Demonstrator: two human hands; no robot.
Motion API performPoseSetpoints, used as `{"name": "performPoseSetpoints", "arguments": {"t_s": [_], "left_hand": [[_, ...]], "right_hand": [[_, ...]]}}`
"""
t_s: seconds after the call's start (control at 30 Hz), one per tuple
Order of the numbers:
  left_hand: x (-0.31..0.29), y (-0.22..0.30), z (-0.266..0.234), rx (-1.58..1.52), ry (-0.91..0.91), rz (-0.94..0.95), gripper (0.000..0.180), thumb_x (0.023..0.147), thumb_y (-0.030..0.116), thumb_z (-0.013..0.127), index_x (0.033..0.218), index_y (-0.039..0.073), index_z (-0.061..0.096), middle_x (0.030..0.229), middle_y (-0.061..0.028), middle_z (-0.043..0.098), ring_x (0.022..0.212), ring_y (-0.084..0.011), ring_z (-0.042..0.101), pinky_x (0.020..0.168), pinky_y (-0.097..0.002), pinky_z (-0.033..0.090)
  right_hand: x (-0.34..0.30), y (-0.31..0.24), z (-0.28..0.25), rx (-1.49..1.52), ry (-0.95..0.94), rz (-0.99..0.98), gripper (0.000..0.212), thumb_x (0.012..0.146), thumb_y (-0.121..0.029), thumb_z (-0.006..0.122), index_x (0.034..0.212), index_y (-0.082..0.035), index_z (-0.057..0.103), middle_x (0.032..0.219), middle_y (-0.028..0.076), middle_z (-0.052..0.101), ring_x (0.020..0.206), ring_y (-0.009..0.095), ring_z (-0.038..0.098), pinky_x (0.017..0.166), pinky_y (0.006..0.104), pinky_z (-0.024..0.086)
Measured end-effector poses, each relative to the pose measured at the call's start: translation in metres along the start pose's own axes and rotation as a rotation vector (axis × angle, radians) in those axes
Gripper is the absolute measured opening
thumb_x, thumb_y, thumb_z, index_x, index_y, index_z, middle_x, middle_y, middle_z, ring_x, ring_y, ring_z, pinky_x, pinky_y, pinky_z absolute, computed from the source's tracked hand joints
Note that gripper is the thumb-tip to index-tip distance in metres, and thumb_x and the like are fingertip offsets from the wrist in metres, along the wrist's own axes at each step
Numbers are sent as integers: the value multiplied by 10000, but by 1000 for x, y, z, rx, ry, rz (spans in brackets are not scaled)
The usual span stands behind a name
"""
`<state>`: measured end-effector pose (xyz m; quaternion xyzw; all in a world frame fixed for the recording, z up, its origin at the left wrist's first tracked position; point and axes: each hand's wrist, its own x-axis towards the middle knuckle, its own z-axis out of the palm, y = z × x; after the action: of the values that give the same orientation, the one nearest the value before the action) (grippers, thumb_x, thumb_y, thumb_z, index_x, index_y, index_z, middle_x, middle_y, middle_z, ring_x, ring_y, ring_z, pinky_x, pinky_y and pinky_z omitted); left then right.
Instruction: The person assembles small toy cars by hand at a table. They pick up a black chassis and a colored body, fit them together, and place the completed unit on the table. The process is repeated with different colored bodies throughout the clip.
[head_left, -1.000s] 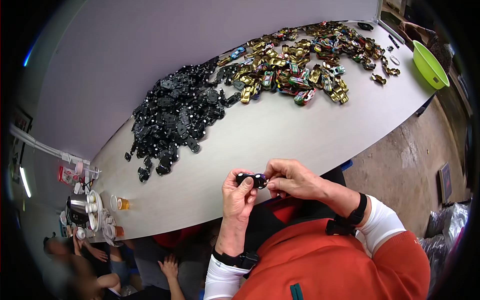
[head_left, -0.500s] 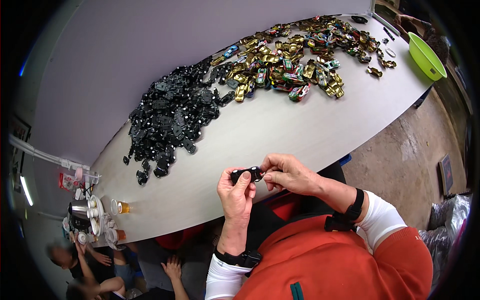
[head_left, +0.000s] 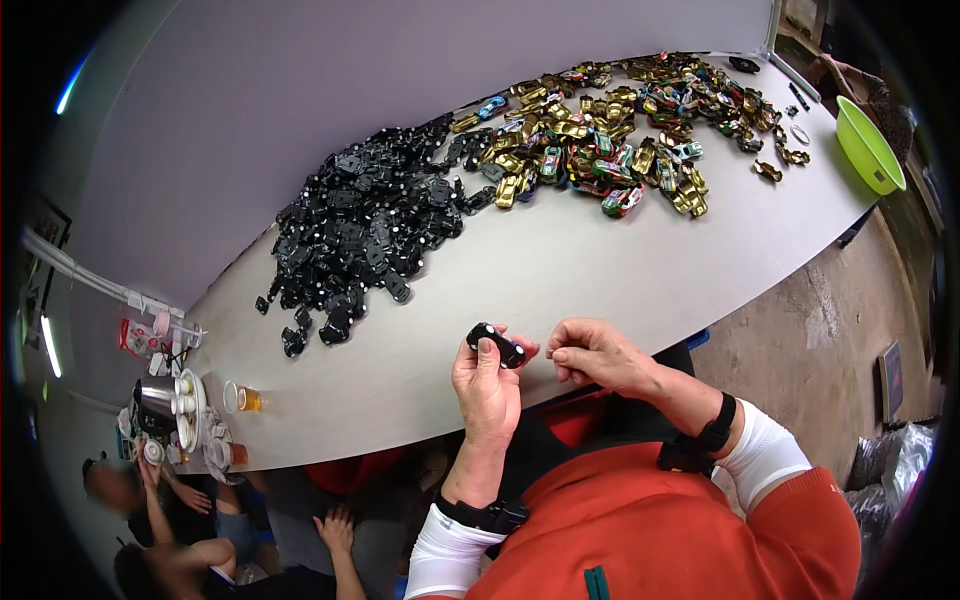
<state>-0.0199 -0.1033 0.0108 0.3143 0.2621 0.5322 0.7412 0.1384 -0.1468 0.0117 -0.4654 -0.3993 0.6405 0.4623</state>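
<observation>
The left hand point(head_left: 487, 385) pinches a black chassis point(head_left: 497, 345) at its fingertips, above the table point(head_left: 560, 270) edge. The right hand point(head_left: 592, 355), just beside it, is curled, fingertips nipped together; what they hold I cannot tell. Beyond lie 2 heaps: black parts point(head_left: 360, 225) and gold cars point(head_left: 610, 130). Such a light grip could let the chassis slip. 1 second ago both hands held it; now the right has let go.

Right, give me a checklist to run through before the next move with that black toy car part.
1. Left hand grips the black car part: ok.
2. Right hand close beside the part: ok.
3. Anything pinched in the right fingertips: cannot tell.
4. Part held over the table edge, apart from both piles: ok.
5. Black parts pile and coloured car bodies lie separate: ok.
</observation>
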Motion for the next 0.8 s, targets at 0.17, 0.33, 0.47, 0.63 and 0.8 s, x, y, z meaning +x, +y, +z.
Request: {"name": "performPoseSetpoints", "arguments": {"t_s": [0.17,0.33,0.47,0.63,0.8], "left_hand": [[-8,4,-22,223,-194,-182,253,878,218,585,1022,13,544,828,-60,581,634,-115,531,472,-194,395],[-16,2,-32,472,-306,-228,199,885,187,580,1012,35,569,797,-18,590,644,-50,491,553,-163,389],[-16,5,-35,565,-409,-258,153,889,127,568,999,20,578,798,4,585,678,-36,484,598,-162,396],[-15,10,-23,651,-482,-188,113,884,76,557,959,-5,581,778,16,582,717,-60,513,639,-198,427],[-15,8,-20,864,-481,-100,87,881,52,545,931,-6,585,735,4,572,627,-55,495,567,-203,422]], "right_hand": [[-6,-15,-23,-126,-67,-74,131,870,-96,562,964,-14,605,719,1,574,620,36,511,514,176,419],[-10,-39,-8,-150,-126,53,178,821,-38,587,980,33,618,734,49,608,562,75,541,507,209,444],[-9,-30,-10,-177,-221,32,179,790,-36,614,954,37,611,724,60,612,550,80,551,484,214,438],[-9,-29,-10,-193,-218,37,87,785,-32,615,846,28,597,700,54,605,558,83,557,483,217,432],[-6,-20,-10,-338,-170,-102,46,801,-3,590,845,-6,601,688,32,602,559,61,530,497,214,431]]}}
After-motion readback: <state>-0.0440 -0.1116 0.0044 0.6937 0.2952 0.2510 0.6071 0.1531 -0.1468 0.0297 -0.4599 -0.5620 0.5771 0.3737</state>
